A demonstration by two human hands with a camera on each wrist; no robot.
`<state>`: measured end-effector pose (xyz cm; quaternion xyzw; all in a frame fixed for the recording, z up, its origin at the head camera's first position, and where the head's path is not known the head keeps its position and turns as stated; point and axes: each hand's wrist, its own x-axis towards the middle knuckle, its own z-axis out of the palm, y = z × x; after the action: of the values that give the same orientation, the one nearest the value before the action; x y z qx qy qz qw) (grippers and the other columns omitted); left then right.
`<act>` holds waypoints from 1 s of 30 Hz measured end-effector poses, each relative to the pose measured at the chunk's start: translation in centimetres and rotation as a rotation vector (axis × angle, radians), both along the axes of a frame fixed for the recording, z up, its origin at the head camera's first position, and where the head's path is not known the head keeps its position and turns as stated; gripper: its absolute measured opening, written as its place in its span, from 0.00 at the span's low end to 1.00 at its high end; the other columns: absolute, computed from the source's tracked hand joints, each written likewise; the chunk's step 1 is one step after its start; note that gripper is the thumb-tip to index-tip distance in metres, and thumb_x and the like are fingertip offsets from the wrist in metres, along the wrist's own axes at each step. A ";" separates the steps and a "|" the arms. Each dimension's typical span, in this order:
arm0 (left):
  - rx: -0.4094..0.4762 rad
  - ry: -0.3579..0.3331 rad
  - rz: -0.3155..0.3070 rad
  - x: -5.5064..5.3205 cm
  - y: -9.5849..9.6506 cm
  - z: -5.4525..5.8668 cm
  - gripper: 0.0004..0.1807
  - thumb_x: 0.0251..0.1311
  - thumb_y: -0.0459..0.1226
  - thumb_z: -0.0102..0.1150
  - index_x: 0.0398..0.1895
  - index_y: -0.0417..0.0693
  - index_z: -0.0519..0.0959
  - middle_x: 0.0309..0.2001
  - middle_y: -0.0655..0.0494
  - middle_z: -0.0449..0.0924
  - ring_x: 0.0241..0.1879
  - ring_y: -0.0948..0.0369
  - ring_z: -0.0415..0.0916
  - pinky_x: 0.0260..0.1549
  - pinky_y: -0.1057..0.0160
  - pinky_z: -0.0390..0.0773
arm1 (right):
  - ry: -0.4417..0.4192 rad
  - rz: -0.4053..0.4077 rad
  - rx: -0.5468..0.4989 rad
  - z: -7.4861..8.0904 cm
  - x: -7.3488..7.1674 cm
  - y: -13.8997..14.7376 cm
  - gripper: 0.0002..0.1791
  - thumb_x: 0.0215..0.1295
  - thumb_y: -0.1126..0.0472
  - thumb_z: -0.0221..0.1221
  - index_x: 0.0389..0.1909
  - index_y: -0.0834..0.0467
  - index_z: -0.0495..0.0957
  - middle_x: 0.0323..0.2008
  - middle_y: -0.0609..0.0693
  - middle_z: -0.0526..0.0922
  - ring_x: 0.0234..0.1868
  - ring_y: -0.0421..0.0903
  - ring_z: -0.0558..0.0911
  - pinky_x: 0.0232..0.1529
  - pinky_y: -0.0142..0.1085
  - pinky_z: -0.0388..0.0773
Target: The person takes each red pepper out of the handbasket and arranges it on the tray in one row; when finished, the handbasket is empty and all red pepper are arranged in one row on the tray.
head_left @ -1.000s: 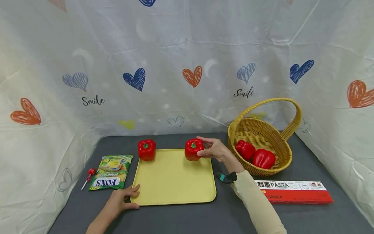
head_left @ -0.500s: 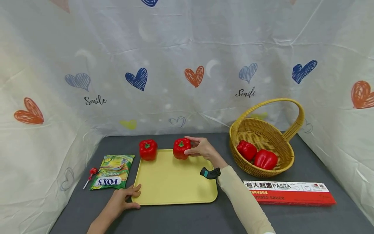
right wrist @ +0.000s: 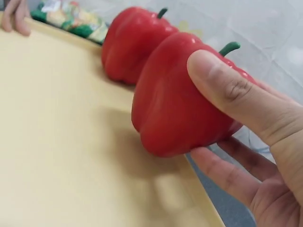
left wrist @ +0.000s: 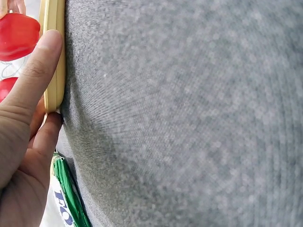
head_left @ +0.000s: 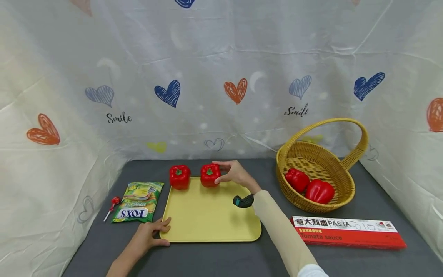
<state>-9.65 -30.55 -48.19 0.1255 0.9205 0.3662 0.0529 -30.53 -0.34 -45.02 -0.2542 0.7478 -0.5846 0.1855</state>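
My right hand [head_left: 233,174] grips a pepper [head_left: 207,180] between thumb and fingers, at the tray's far edge. Its green stem [right wrist: 230,48] points up and its long axis stands nearly upright, matching the second pepper [head_left: 179,180] just to its left, a small gap between. The base seems a little above the tray [head_left: 211,219], though I can't be sure. My left hand [head_left: 147,235] pinches the tray's near left corner, thumb along the near edge, beside the green bag [head_left: 138,202].
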 end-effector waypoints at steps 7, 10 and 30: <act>-0.013 0.003 -0.002 0.0 -0.3 -0.2 0.31 0.38 0.44 0.75 0.45 0.32 0.83 0.55 0.39 0.76 0.59 0.36 0.67 0.44 0.55 0.80 | -0.004 0.003 0.031 -0.3 -0.3 -1.5 0.38 0.48 0.65 0.73 0.64 0.54 0.74 0.55 0.55 0.80 0.55 0.50 0.80 0.44 0.38 0.82; -0.015 0.009 -0.006 -0.1 -0.3 -0.4 0.31 0.38 0.45 0.75 0.46 0.32 0.83 0.55 0.38 0.76 0.58 0.36 0.67 0.44 0.55 0.80 | -0.013 0.006 0.025 -0.7 -0.4 -2.4 0.37 0.48 0.64 0.74 0.63 0.54 0.74 0.56 0.54 0.80 0.54 0.49 0.80 0.43 0.38 0.82; -0.013 0.020 -0.007 -0.1 -0.1 -0.3 0.31 0.39 0.45 0.74 0.45 0.32 0.83 0.55 0.38 0.76 0.59 0.36 0.66 0.45 0.55 0.79 | 0.087 0.030 0.087 -0.1 0.2 -3.8 0.40 0.49 0.61 0.74 0.65 0.54 0.71 0.59 0.52 0.77 0.57 0.50 0.78 0.51 0.37 0.78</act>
<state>-9.73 -30.61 -48.45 0.1319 0.9229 0.3588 0.0458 -30.38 -4.13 -45.15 -0.2821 0.7760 -0.5371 0.1725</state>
